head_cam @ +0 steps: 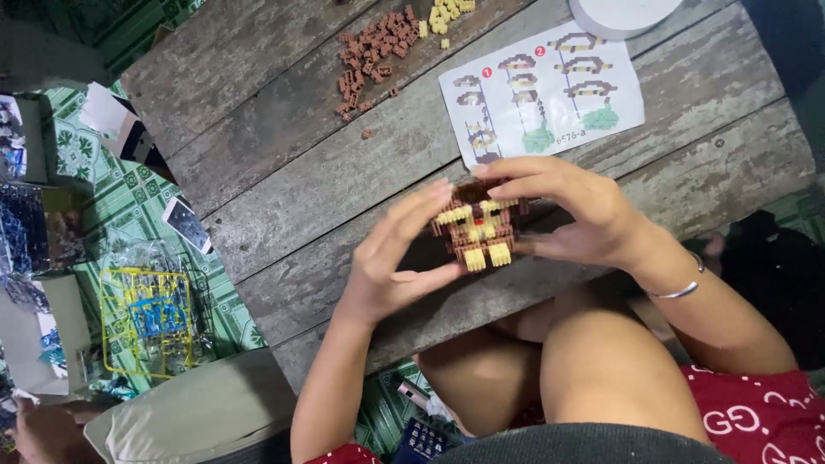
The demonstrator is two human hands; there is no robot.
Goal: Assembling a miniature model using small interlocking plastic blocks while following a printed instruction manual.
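A small brown and yellow brick figure [478, 228] is held just above the near edge of a weathered wooden table [284, 163]. My left hand [391, 262] cups it from the left, with the thumb under it and the fingertips on its top left. My right hand [567, 210] grips it from the right, fingers over its dark top. A silver bangle [679, 290] is on my right wrist.
A printed instruction sheet [543, 90] lies beyond the figure. Loose brown bricks [371, 51] and yellow bricks [445, 15] sit at the far side. A white round object [620, 13] is at the top edge. A phone [187, 223] and a yellow plastic frame [148, 320] lie on the green floor at left.
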